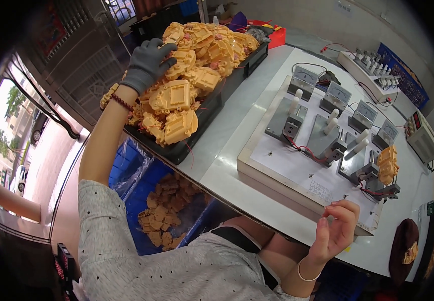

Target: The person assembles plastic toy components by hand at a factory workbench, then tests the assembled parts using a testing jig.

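Observation:
My left hand [149, 62], in a grey glove, reaches onto a heap of yellow-orange plastic housings [174, 95]. Its fingers are apart over the heap's left side, and no part is seen gripped in them. The housings have thin red wires and fill a black tray [217, 108]. My bare right hand [335, 228] hovers by the near edge of a white test board [277, 173], fingers loosely bent and apart, with nothing in them. Several metal clamp fixtures [322, 135] stand on the board. One yellow-orange housing [388, 164] sits upright in the rightmost fixture.
Dial meters [336, 95] line the board's far side. A boxy instrument [422, 140] stands at the right, with a second fixture board [367, 75] behind. Below the table's left edge, a blue bin [126, 165] holds more housings [162, 215]. A dark red cloth-like item [402, 248] lies at the right.

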`<action>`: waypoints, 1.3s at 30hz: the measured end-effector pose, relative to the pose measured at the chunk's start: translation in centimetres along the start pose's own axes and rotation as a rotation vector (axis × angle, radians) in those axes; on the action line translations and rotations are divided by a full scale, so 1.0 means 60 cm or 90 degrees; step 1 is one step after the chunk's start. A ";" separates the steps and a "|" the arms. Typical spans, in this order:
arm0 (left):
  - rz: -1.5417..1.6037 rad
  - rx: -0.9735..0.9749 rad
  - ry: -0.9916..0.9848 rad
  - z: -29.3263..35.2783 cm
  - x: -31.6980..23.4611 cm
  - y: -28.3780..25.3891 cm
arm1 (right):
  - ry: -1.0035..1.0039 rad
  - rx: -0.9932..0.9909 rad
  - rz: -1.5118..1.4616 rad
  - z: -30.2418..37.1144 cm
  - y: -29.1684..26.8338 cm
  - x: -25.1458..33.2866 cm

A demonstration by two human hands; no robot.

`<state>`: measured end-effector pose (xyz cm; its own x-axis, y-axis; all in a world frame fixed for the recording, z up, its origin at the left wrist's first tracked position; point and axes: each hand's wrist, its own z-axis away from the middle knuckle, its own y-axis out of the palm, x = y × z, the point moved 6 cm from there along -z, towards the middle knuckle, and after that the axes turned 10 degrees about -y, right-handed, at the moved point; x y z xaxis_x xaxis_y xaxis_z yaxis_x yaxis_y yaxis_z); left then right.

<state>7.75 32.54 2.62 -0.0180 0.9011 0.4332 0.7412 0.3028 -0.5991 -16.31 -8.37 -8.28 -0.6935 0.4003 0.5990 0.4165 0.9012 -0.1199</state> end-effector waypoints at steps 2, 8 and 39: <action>0.059 -0.056 -0.017 0.023 0.010 -0.004 | 0.001 0.010 0.005 0.010 -0.019 -0.005; 0.198 -0.084 -0.090 0.029 0.026 -0.015 | 0.055 -0.077 0.057 0.034 -0.104 -0.014; 0.484 0.441 0.449 -0.126 -0.881 -0.306 | 0.077 -0.156 0.125 -0.024 -0.225 -0.165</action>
<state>0.18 -22.99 -4.17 0.7827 0.6211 -0.0394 -0.1067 0.0716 -0.9917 -14.24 -24.74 -11.45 -0.5174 0.5267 0.6745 0.6747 0.7359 -0.0570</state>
